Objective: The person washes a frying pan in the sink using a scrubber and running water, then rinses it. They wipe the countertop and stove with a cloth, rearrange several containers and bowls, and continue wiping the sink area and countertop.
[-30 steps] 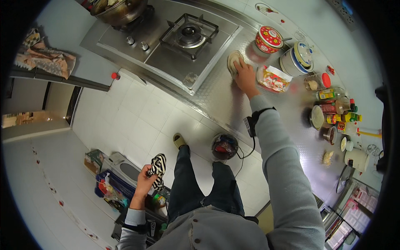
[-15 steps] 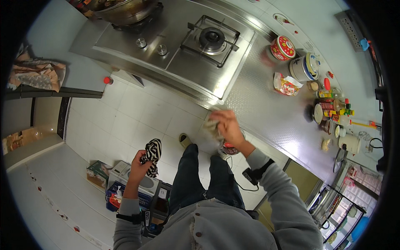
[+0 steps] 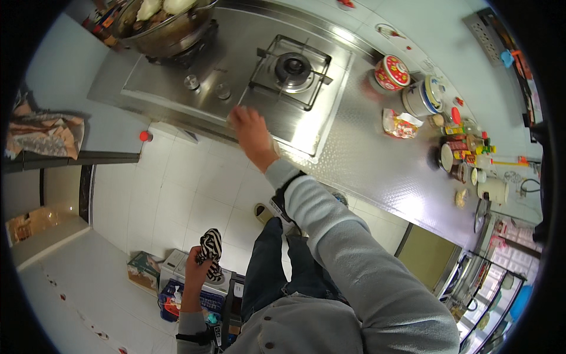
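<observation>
My left hand point(image 3: 196, 266) is closed around a bunched black-and-white striped cloth point(image 3: 211, 251), held low over the floor. Reaching forward, my right hand point(image 3: 252, 134) is at the front part of the stainless-steel gas stove point(image 3: 141, 84), just below one of the knobs point(image 3: 223, 91). Its fingers are blurred and pressed down. A pale beige cloth point(image 3: 273, 145) is mostly hidden under that hand, with only a sliver showing by the wrist. Right of the hand is a bare burner point(image 3: 293, 69) with its black grate.
A large metal pan point(image 3: 168, 42) with food stands on the left burner. Along the wall on the right counter point(image 3: 365, 153) are a red flowered pot point(image 3: 392, 73), a white lidded pot point(image 3: 417, 99), a packet point(image 3: 401, 124) and several bottles. A blue basket point(image 3: 171, 298) stands beside my left arm.
My right hand has swung forward and left with the beige cloth, from above the floor to the stove front. My left hand still holds the striped cloth, slightly lower in view.
</observation>
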Motion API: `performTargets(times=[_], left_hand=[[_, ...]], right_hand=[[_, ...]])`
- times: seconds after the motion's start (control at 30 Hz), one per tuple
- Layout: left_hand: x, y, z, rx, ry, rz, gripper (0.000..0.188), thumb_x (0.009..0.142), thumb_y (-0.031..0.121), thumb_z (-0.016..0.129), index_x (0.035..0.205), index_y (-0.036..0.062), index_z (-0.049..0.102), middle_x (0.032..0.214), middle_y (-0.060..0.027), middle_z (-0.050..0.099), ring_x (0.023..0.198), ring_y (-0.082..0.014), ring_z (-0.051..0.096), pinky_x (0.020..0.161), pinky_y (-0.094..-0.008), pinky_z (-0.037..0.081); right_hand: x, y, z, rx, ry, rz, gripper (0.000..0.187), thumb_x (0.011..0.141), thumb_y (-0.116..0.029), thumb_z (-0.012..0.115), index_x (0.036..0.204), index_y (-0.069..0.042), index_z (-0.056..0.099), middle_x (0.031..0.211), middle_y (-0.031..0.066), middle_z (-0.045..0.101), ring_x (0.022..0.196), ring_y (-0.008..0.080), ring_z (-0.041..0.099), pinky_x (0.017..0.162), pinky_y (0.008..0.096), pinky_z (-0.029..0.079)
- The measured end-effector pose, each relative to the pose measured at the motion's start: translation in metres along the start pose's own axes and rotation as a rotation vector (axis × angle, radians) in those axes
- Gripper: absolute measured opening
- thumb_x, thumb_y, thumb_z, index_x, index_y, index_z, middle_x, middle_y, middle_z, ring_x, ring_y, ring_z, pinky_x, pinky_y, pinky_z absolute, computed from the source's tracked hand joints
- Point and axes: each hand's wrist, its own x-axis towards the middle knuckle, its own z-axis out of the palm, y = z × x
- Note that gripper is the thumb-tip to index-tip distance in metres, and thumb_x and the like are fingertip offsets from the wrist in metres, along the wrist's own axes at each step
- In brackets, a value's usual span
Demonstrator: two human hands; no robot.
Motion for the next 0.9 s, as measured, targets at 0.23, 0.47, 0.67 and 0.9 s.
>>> performTargets(times=[0.23,0.47,0.67,0.9], left_hand=[[0.050,0.064,0.030,0.042,-0.216,0.184,0.040,0.077,0.001,0.062,0.115,0.0014,0.052,0.101,-0.0078,0.060,0.093,-0.0137,0.058,0.081,-0.0285,0.048],[0.088,0.142,0.129,0.204,-0.430,0.311,0.044,0.075,0.003,0.064,0.117,0.0008,0.051,0.106,-0.0111,0.060,0.095,-0.0182,0.059,0.082,-0.0303,0.049],[0.091,0.186,0.234,0.351,-0.579,0.504,0.041,0.074,0.006,0.067,0.112,0.0017,0.054,0.105,-0.0124,0.057,0.098,-0.0255,0.058,0.086,-0.0343,0.047],[0.099,0.231,0.327,-0.028,-0.756,0.041,0.041,0.084,0.010,0.059,0.123,-0.0003,0.052,0.111,-0.0091,0.060,0.098,-0.0168,0.058,0.087,-0.0307,0.046]], right_hand=[[-0.114,0.035,-0.100,0.333,-0.122,-0.079,0.035,0.075,-0.001,0.059,0.110,-0.009,0.062,0.121,0.0105,0.055,0.105,0.0310,0.053,0.090,0.0406,0.046],[-0.190,0.106,-0.174,0.097,-0.074,0.177,0.024,0.075,-0.005,0.059,0.097,-0.015,0.061,0.114,0.0097,0.057,0.111,0.0285,0.053,0.093,0.0407,0.042],[-0.309,0.241,-0.243,-0.345,0.036,0.636,0.038,0.073,-0.005,0.063,0.108,-0.019,0.067,0.117,0.0045,0.060,0.108,0.0277,0.055,0.091,0.0423,0.044],[-0.394,0.325,-0.300,-0.461,0.206,1.235,0.030,0.078,-0.009,0.063,0.107,-0.014,0.066,0.111,0.0107,0.062,0.097,0.0341,0.054,0.089,0.0416,0.044]])
